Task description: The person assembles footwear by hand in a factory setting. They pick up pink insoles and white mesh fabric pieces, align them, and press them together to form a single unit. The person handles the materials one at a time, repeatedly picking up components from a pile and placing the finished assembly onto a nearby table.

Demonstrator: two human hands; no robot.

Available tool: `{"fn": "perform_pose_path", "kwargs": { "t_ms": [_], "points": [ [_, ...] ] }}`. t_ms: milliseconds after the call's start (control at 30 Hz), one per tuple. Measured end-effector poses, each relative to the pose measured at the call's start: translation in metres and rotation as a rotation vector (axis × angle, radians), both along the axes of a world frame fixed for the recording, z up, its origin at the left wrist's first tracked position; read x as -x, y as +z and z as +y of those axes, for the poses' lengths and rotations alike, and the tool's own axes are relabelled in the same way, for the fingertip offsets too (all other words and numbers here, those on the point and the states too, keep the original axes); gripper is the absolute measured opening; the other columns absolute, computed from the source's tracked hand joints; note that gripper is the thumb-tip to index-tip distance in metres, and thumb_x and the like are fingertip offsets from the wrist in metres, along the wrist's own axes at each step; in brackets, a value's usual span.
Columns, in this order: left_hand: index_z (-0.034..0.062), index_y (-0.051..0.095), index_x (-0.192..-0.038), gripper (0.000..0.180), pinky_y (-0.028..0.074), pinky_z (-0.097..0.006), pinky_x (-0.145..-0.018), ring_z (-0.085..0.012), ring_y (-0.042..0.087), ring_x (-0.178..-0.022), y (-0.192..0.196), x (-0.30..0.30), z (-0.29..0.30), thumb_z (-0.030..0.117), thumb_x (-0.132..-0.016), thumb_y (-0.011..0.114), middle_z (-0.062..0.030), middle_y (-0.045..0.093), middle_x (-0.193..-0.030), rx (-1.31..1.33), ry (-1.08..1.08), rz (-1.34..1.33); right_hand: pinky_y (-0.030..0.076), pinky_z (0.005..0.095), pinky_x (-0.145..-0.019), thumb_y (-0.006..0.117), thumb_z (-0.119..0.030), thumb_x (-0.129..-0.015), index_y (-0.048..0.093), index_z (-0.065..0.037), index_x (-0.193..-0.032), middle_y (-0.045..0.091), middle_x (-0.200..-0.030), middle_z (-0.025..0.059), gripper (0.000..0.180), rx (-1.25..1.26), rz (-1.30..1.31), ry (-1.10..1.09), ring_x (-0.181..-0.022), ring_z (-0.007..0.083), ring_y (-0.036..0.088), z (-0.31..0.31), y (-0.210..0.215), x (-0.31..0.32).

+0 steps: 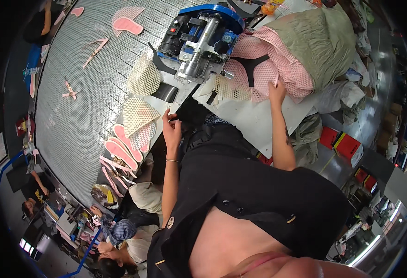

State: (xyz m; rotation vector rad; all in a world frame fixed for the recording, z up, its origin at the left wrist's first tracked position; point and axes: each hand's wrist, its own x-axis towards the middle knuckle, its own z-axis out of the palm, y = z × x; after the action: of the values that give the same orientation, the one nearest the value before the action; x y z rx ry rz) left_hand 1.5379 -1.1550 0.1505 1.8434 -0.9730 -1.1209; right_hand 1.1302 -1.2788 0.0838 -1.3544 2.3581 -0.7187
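Note:
My right hand (pixel 277 93) pinches the edge of a pink mesh piece (pixel 262 82) at the near side of a heap of pink mesh (pixel 290 65). A black Y-shaped piece (pixel 250 66) lies on that mesh. My left hand (pixel 171 131) hovers by the near table edge, fingers loosely bent and apart, with nothing visible in them. Cream mesh pieces (pixel 140 116) and pink sandal insoles (pixel 121 154) lie to its left. Between and beyond my hands stands a blue and black machine (pixel 198 48) with a metal cylinder arm.
A wide conveyor with a grey mesh surface (pixel 80 139) fills the left, carrying scattered pink insoles and straps (pixel 94 53). Olive cloth (pixel 312 41) covers part of the pink heap. Red boxes (pixel 347 147) stand on the floor at right. Another person (pixel 124 248) sits at lower left.

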Motion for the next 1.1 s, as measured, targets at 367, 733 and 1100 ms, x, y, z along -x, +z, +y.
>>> {"fn": "perform_pose_path", "kwargs": {
  "t_ms": [367,733,1100],
  "points": [
    [0.0003,0.053,-0.123,0.033,0.048,-0.026,-0.084,-0.0134,0.060,-0.091,0.055,0.009,-0.042,0.005,-0.090,0.053,-0.0077,0.063,-0.101,0.166,-0.273,0.338,0.046,0.0251,-0.073,0.064,-0.001,-0.079,0.057,0.000,-0.091,0.059,-0.087,0.0044,0.013,0.579,-0.507,0.506,-0.080,0.0108,0.055,0.016,0.239,-0.092],
    [0.0071,0.007,-0.148,0.095,0.046,-0.038,-0.095,-0.0251,0.052,-0.114,0.087,-0.035,0.005,0.007,-0.079,0.072,-0.0157,0.029,-0.144,0.385,-0.041,0.267,0.046,0.0472,-0.069,0.059,-0.009,-0.073,0.052,-0.004,-0.086,0.060,-0.080,0.0155,0.016,0.004,-0.076,1.558,-0.080,0.0366,0.060,0.049,0.232,-0.268],
    [0.0053,0.063,-0.098,0.015,0.051,-0.035,-0.071,-0.0312,0.064,-0.085,0.065,-0.069,0.067,0.003,-0.083,0.061,-0.0127,0.064,-0.107,0.500,-0.128,-0.405,0.047,0.0446,-0.074,0.063,-0.019,-0.078,0.058,-0.006,-0.098,0.063,-0.088,0.0173,0.024,-0.125,-0.011,1.775,-0.086,0.0359,0.061,0.019,0.196,-0.324]
  ]
}}
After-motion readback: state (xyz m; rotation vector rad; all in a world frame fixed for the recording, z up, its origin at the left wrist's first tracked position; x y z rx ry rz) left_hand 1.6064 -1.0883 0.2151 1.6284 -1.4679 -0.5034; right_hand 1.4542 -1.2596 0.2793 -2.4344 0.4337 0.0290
